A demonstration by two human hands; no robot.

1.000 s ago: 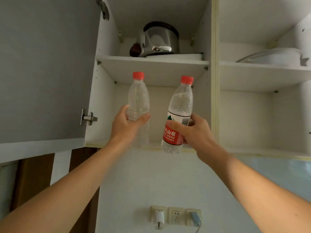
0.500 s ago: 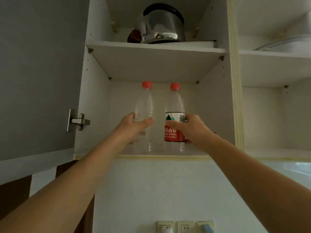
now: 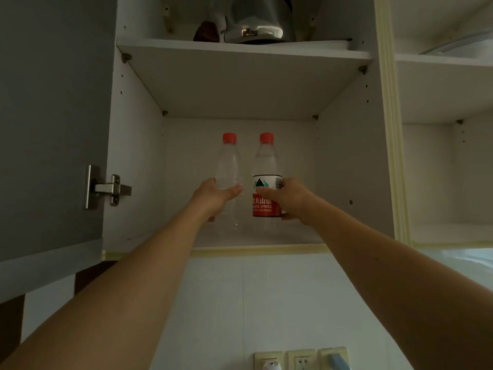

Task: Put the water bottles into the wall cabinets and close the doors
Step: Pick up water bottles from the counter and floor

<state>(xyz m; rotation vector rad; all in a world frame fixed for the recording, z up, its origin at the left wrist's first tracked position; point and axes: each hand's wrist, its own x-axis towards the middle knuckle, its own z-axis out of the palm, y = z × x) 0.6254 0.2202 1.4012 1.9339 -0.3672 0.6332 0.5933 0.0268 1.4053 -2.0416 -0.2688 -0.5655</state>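
Observation:
Two clear water bottles with red caps stand upright side by side deep inside the lower compartment of the open wall cabinet (image 3: 138, 145). My left hand (image 3: 213, 197) grips the unlabelled bottle (image 3: 229, 166) around its middle. My right hand (image 3: 289, 200) grips the bottle with the red and white label (image 3: 265, 169). Both bottle bases appear to be down at the bottom shelf (image 3: 293, 237). The grey cabinet door (image 3: 50, 116) hangs open at the left, with a metal hinge (image 3: 109, 189) on it.
On the shelf above stands a shiny steel pot (image 3: 260, 21). A second open compartment (image 3: 440, 169) lies to the right, with a glass lid (image 3: 458, 45) on its upper shelf. Wall sockets (image 3: 298, 359) sit on the tiled wall below.
Both hands have carried the bottles from in front of the cabinet's edge deeper inside, and the bottles now stand upright and close together. The camera has moved closer.

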